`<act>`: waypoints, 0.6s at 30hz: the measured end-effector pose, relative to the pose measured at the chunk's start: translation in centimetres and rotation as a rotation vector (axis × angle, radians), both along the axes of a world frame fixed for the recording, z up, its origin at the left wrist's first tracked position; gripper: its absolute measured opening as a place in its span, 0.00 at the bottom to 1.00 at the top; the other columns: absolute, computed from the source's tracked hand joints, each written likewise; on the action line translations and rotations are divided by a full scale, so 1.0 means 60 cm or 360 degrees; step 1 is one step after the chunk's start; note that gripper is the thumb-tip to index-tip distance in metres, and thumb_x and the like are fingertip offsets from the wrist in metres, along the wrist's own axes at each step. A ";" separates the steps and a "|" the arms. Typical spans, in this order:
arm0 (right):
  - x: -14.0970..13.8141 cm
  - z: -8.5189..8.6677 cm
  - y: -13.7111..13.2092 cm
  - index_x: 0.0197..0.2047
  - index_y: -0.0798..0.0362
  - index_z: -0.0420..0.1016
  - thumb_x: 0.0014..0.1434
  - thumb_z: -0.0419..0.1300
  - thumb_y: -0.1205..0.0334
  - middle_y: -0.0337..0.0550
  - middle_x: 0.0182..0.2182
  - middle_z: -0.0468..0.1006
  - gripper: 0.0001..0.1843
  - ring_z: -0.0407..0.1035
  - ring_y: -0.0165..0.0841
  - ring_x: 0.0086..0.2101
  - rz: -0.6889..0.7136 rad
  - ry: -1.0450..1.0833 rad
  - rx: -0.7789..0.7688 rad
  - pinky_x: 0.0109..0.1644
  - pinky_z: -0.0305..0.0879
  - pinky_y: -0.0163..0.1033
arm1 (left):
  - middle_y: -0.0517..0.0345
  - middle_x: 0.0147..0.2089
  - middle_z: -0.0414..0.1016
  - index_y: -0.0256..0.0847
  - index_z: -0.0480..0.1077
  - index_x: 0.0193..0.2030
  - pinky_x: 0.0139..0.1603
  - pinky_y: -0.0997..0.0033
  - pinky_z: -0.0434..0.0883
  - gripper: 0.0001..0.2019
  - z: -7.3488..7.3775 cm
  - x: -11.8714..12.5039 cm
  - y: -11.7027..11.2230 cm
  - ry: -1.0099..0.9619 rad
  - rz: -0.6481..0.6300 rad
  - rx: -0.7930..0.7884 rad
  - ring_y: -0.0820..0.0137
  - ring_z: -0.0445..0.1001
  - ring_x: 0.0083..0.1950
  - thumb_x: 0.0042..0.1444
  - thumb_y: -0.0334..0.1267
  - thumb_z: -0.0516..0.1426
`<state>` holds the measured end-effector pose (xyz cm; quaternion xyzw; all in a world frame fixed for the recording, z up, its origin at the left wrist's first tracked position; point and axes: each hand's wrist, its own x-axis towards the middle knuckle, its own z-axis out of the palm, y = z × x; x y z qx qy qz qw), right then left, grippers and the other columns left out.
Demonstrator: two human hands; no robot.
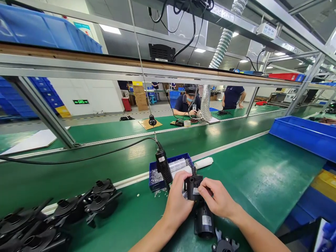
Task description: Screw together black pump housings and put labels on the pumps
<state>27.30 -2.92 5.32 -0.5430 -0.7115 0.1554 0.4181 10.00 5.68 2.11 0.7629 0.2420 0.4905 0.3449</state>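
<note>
My left hand (177,200) is wrapped round a black cylindrical part (193,185) that has a short spout on top and a white label. My right hand (219,196) is closed at the part's right side, fingertips against the label's edge; whether it pinches anything small is hidden. Just below lies a second black cylinder (204,222) with a white label; I cannot tell if the two are joined. Behind my left hand hangs a black electric screwdriver (163,162), over a blue tray (151,175) of small metal hardware.
Several black round parts with arms (97,201) lie at left. Another black part (225,245) is at the front edge. A white roll (204,162) lies beyond the tray. Blue bins (301,136) stand at right. A shelf (126,68) crosses overhead. A co-worker (187,103) sits opposite.
</note>
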 end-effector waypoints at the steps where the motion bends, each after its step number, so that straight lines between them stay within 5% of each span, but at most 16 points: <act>1: 0.001 -0.001 0.001 0.36 0.54 0.67 0.78 0.52 0.57 0.38 0.29 0.70 0.17 0.62 0.29 0.30 0.0001 -0.0004 0.0014 0.36 0.55 0.36 | 0.61 0.56 0.73 0.49 0.70 0.56 0.60 0.74 0.73 0.21 0.003 0.000 -0.001 0.0011 0.0002 0.0000 0.75 0.73 0.57 0.59 0.27 0.64; 18: 0.000 0.004 0.000 0.35 0.53 0.64 0.76 0.54 0.63 0.33 0.25 0.66 0.14 0.59 0.26 0.26 -0.0029 -0.0263 0.0213 0.32 0.52 0.35 | 0.65 0.59 0.70 0.54 0.67 0.59 0.64 0.78 0.70 0.28 0.012 -0.001 -0.006 0.0074 -0.0010 0.0036 0.79 0.72 0.63 0.57 0.20 0.60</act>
